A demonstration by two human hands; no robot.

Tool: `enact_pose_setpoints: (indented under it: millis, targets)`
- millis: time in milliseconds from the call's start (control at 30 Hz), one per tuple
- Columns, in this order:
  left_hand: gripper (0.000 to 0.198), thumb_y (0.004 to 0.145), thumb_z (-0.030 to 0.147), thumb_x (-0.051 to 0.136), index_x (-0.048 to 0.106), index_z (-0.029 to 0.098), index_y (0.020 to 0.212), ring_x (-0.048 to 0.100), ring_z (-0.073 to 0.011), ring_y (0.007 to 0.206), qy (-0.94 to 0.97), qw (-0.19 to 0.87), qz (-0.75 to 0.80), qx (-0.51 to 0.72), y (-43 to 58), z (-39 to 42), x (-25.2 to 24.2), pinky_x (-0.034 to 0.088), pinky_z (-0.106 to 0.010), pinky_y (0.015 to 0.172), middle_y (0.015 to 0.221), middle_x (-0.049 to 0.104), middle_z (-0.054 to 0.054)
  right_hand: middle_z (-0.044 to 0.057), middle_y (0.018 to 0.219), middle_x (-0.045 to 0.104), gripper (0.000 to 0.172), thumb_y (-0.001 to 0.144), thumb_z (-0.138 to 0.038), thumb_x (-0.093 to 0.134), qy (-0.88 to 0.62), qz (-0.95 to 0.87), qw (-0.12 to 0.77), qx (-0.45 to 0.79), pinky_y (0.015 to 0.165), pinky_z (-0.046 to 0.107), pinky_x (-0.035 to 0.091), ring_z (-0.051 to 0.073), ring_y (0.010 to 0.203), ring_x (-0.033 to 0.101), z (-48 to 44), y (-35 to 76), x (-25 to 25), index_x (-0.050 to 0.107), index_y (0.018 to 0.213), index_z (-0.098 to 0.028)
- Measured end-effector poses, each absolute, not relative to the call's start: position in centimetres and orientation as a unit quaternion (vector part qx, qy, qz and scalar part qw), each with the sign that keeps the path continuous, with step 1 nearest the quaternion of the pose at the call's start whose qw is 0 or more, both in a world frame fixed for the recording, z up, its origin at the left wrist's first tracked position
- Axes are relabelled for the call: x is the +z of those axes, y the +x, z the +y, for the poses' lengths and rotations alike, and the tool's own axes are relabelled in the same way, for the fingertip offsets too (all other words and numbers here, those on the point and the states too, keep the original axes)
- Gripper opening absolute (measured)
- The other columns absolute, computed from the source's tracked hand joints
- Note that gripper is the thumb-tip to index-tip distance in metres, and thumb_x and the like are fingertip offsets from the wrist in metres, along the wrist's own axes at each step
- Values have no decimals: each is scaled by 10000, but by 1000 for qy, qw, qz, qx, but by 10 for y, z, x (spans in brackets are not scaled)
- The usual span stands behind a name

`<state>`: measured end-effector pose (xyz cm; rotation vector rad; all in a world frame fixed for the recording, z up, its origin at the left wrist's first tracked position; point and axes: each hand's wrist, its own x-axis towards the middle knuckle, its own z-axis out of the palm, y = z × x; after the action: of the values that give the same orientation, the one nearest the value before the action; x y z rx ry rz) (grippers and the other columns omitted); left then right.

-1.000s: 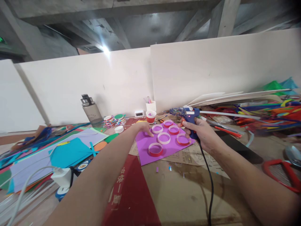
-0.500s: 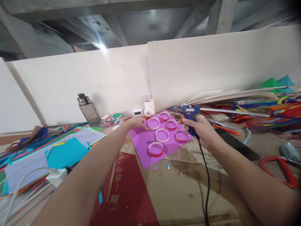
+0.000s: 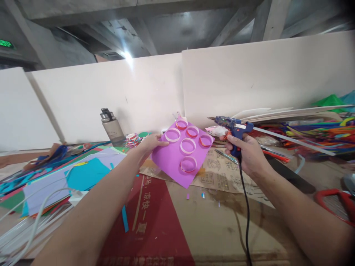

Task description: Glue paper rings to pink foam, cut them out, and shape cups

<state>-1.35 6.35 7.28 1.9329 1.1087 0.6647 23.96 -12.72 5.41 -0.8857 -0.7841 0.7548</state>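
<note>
Six rings [image 3: 188,152] dot a sheet [image 3: 170,158], likely light, floppy, best edge-held; left hand [image 3: 153,143] pinches its left side, right hand [image 3: 251,153] grips glue gun [image 3: 240,129].

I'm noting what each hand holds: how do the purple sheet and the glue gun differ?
The purple sheet is flat and carries six rings; the glue gun is a bulky blue tool. The left hand holds the sheet by its edge; the right hand grips the gun's handle. The gun has a black cord; the sheet has none. Each is held in one hand.
</note>
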Motion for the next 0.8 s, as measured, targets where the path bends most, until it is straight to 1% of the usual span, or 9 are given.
enact_pose_setpoints:
  millis: [67,133,267,367,433,533,700,800]
  targets:
    - [626,514,416,807,647,127,1045,656,-252,834,741,476,395,260,-18,59,75,522,-360,740,947,709,-104,-33,613,538,279,605,-291,784,-408,-357,770,336,456,215,404,75,510,438,-126,240,54,572,754,-185]
    - [630,520,378,811,637,146,1080,660,-261,845,734,526,369,222,-21,56,77,529,-366,738,966,708,-92,-21,642,567,287,588,-291,788,-406,-355,773,333,444,210,399,70,506,431,-125,241,54,578,746,-177]
    - [542,548,323,799,663,176,1051,668,-258,848,755,522,375,129,-21,52,76,536,-326,702,993,710,-78,6,723,625,270,585,-270,783,-406,-351,771,343,439,198,395,59,506,426,-123,241,52,597,753,-173]
    - [568,564,266,783,638,181,1106,672,-248,850,729,566,372,94,-17,47,70,538,-325,711,1035,704,-88,6,703,614,236,597,-268,774,-411,-354,770,336,438,195,396,60,509,430,-123,242,51,606,727,-165]
    - [627,567,219,770,603,185,1170,672,-244,861,703,610,355,87,-14,43,66,536,-337,742,1055,700,-92,9,710,615,227,605,-265,768,-410,-356,770,336,440,194,399,60,513,430,-124,243,51,607,728,-162]
    - [676,564,177,757,573,192,1214,677,-234,848,681,635,350,101,-10,36,62,529,-333,758,1061,699,-86,12,741,627,241,608,-257,768,-398,-357,771,345,447,197,404,60,516,430,-124,243,52,597,752,-166]
    - [551,624,219,752,611,125,1149,680,-203,805,668,657,334,101,1,27,61,515,-309,788,1049,700,-122,11,743,626,254,615,-267,765,-395,-363,771,344,445,204,407,61,508,438,-123,243,52,584,762,-167]
    - [529,635,209,752,615,113,1137,681,-208,823,651,684,311,103,4,21,65,516,-306,789,1050,699,-133,-3,684,603,231,632,-268,752,-390,-367,776,333,444,203,403,64,496,448,-124,244,53,581,749,-166]
